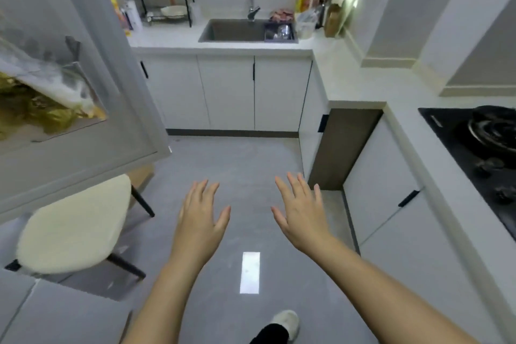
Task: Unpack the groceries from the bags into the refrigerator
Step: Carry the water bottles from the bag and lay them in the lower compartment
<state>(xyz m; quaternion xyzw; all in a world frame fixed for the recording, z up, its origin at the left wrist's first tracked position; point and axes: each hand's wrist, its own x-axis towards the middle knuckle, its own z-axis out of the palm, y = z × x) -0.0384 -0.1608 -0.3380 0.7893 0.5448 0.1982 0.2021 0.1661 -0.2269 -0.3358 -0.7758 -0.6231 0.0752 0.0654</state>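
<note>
My left hand (201,212) and my right hand (301,212) are stretched out side by side over the grey floor, palms down, fingers straight and spread, holding nothing. At the left edge stands the open refrigerator door (117,86). Inside its shelf lies a clear plastic bag of yellow-green leafy vegetables (36,103). No grocery bags are in view.
A cream-seated chair (75,226) stands low at the left, under the refrigerator door. White counter cabinets (229,92) with a sink (237,31) run along the back. A black gas hob (480,148) sits on the right counter. Grey floor (237,165) stretches ahead.
</note>
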